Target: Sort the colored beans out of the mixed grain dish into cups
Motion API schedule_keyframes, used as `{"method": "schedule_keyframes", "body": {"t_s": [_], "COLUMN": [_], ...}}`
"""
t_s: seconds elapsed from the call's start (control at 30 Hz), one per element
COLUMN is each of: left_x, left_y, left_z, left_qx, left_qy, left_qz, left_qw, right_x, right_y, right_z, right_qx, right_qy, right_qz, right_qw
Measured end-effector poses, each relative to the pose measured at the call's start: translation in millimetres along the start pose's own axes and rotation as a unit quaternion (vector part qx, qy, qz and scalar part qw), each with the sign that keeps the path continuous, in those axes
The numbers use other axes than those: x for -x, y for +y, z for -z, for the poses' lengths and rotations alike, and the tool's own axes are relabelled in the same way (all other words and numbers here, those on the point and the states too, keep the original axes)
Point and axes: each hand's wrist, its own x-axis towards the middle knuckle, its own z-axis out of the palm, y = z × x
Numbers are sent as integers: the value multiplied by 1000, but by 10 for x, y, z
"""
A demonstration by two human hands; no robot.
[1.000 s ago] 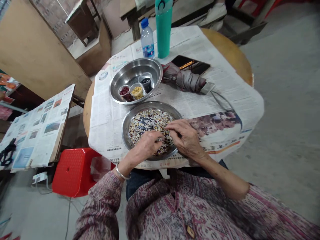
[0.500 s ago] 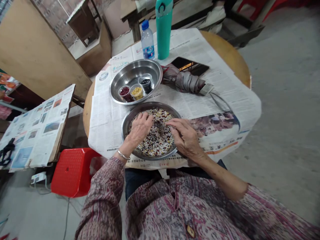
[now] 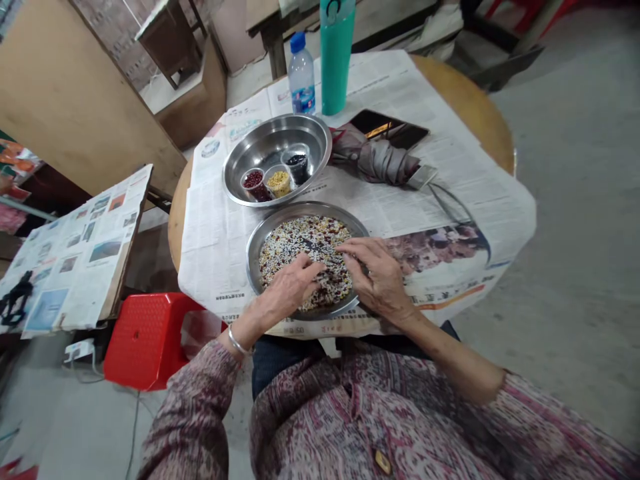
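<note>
A round steel plate [image 3: 253, 248] holding a mix of white, red and dark beans [image 3: 300, 239] lies on the newspaper-covered table in front of me. My left hand [image 3: 289, 288] rests on the near part of the beans, fingers curled together. My right hand [image 3: 379, 277] is at the plate's right rim, its fingertips pinched over the beans. What either hand holds is too small to make out. Behind the plate, a steel bowl [image 3: 235, 155] carries three small cups: red beans [image 3: 253, 181], yellow grains [image 3: 280, 181] and black beans [image 3: 299, 163].
A folded grey umbrella [image 3: 381, 160], a dark phone [image 3: 385, 125], a water bottle [image 3: 303, 75] and a tall green flask [image 3: 336, 57] sit at the table's far side. A red stool [image 3: 143, 340] stands to the left, beside a newspaper-covered board [image 3: 75, 253].
My left hand reached to the far left of the plate, then drew back to the near middle of the beans. My right hand stayed at the right rim.
</note>
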Motion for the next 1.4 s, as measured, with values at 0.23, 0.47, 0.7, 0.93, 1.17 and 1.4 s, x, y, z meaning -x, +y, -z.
{"method": "schedule_keyframes", "body": {"t_s": [0.23,0.47,0.7,0.93,1.17,1.4], "left_x": [-389,-589,-784,-430,124,-245], "left_y": [-142,-100,112,19,-101,145], "left_z": [33,58,20,117,357,74], "left_qx": [-69,-81,-31,-21,-16,-46], "left_qy": [180,151,39,-36,13,-4], "left_qz": [74,54,-48,-123,-84,-154], "left_qw": [978,984,998,992,996,987], "right_x": [-9,-9,-8,-14,-14,17], "right_y": [-6,-48,-63,-57,-60,-26], "right_z": [5,32,45,22,28,17], "right_qx": [-4,2,33,19,13,18], "right_qy": [-2,27,49,40,33,34], "right_qz": [-1,-33,-51,-51,-42,-44], "right_qw": [1000,999,997,998,998,998]}}
